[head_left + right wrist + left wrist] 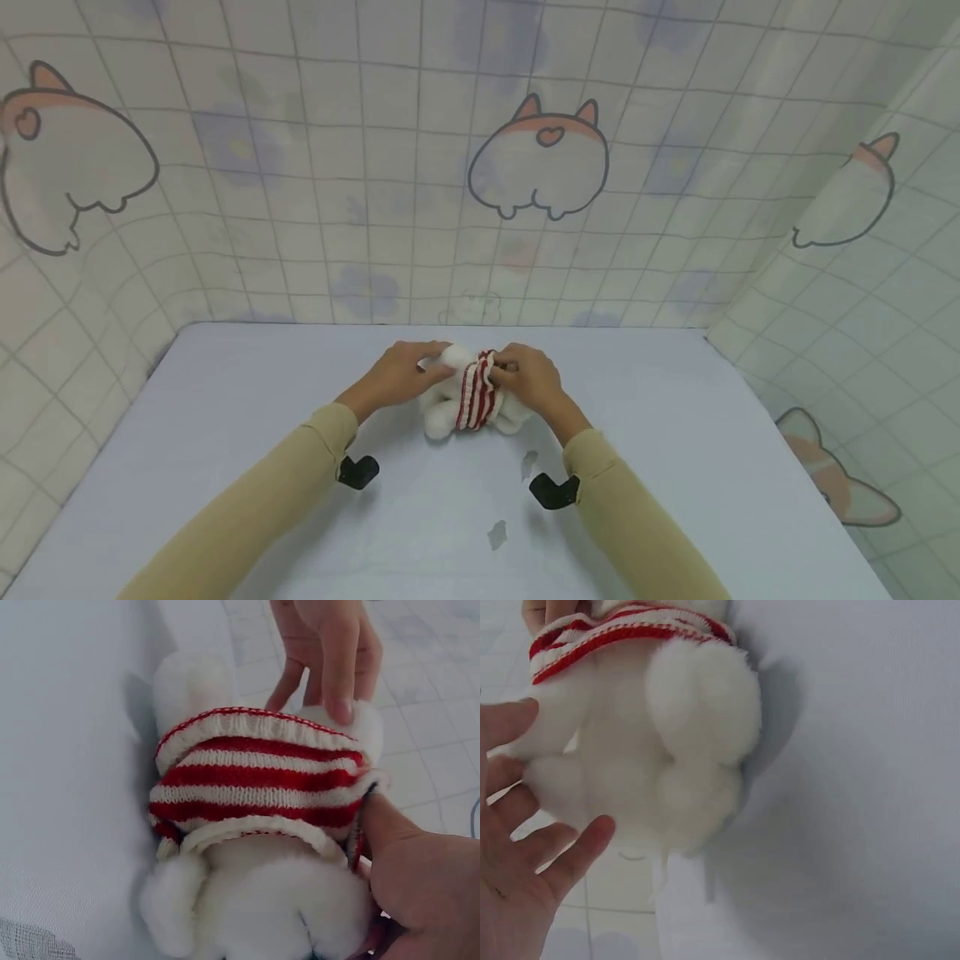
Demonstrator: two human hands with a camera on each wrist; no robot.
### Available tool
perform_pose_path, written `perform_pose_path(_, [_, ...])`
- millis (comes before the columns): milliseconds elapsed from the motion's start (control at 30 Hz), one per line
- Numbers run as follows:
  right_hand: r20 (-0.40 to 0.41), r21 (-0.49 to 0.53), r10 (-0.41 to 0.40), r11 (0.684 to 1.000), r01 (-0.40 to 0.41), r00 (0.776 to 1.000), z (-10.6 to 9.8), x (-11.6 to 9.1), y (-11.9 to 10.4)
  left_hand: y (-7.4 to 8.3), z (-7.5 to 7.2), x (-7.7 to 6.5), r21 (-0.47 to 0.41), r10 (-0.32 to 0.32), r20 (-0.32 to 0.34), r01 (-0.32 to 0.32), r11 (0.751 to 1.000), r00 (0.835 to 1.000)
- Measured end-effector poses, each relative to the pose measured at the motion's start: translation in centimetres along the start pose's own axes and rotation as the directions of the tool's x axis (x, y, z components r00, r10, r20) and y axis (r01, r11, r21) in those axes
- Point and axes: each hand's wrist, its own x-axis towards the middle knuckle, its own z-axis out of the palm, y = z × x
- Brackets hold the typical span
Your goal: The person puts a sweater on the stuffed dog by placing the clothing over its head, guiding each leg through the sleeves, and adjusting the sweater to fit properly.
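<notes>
A white plush toy (442,417) lies on its side on the table, with a red-and-white striped knitted sweater (259,776) around its body. Its fluffy legs (697,697) point toward my left side. My left hand (401,371) holds one leg between thumb and fingers, and the left wrist view shows these fingers spread around it (517,847). At the sweater's far edge, my right hand (534,379) pinches the knit, its thumb tucked by the sleeve opening in the right wrist view. Some of the right fingertips are hidden behind the toy.
The white tabletop (247,400) carries two small grey patches (497,535) nearer to me. A grid-patterned curtain (360,192) with cartoon animals closes off the back and both sides. Black wrist mounts (555,492) stick out from the sleeves.
</notes>
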Motion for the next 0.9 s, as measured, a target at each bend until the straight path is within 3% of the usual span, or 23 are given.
perform_pose_path(167, [0.026, 0.009, -0.044, 0.999, 0.044, 0.999, 0.0, 0.0, 0.6, 0.3, -0.4, 0.1, 0.032, 0.026, 0.124, -0.031, 0.999, 0.992])
perform_pose_path(300, [0.044, 0.083, -0.094, 0.993, 0.09, 0.995, 0.0, 0.1, 1.1, 1.0, -0.4, 0.5, 0.096, 0.0, 0.156, -0.015, 0.995, 0.988])
perform_pose_path(467, [-0.02, 0.112, -0.099, 0.989, 0.101, 0.995, 0.5, 0.1, 1.1, 1.7, 0.1, 1.0, 0.213, 0.045, 0.175, -0.082, 0.974, 0.984])
perform_pose_path(533, [-0.05, 0.093, -0.078, 0.992, 0.082, 0.996, 0.8, 0.2, 0.9, 1.6, 0.2, 1.1, 0.194, 0.047, 0.161, -0.078, 0.978, 0.986])
perform_pose_path(633, [-0.069, 0.07, -0.035, 0.997, 0.039, 0.997, 1.0, 0.2, 0.5, 1.2, 0.0, 1.0, 0.087, -0.018, 0.153, 0.004, 0.996, 0.988])
perform_pose_path(767, [-0.07, 0.041, -0.01, 0.999, 0.012, 0.997, 1.2, 0.2, 0.1, 0.6, -0.7, 0.6, -0.043, -0.08, 0.197, 0.09, 0.995, 0.977])
perform_pose_path(900, [-0.067, 0.036, -0.02, 0.999, 0.022, 0.998, 1.3, 0.2, 0.0, 0.5, -1.1, 0.4, -0.064, -0.078, 0.221, 0.094, 0.993, 0.972])
